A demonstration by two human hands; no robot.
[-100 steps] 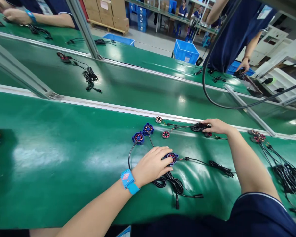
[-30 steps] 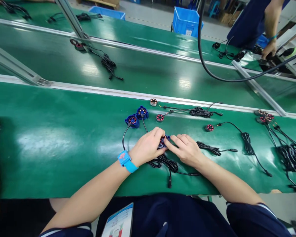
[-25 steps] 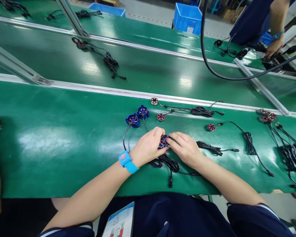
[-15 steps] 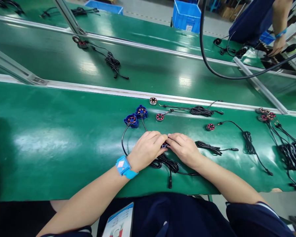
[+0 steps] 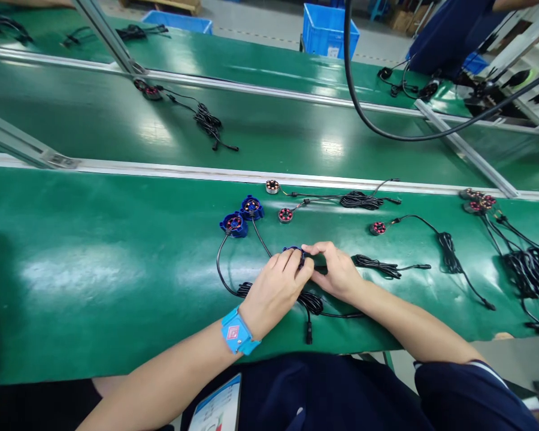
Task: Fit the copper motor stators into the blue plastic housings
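My left hand [image 5: 276,286], with a blue wrist strap [image 5: 239,331], is closed over a blue motor housing [image 5: 291,249] whose rim shows above the fingers. My right hand [image 5: 336,270] grips the same housing from the right with thumb and forefinger. The inside of this housing is hidden by my fingers. Just beyond lie two blue housings with copper-wound stators in them, one nearer [image 5: 234,224] and one farther [image 5: 252,207]. Their black cables run toward me, under and beside my left hand. A coiled cable [image 5: 312,303] lies below my hands.
Bare stators [image 5: 285,215] with bundled black cables [image 5: 362,200] lie along the metal rail [image 5: 197,173]. A heap of cabled stators [image 5: 478,202] sits at the right. A thick black cable [image 5: 386,136] hangs across the upper right, near another person's dark clothing [image 5: 449,36].
My left hand has turned and now lies more over the housing, showing its back. My right fingers have spread slightly around it. The other person's hand has left view.
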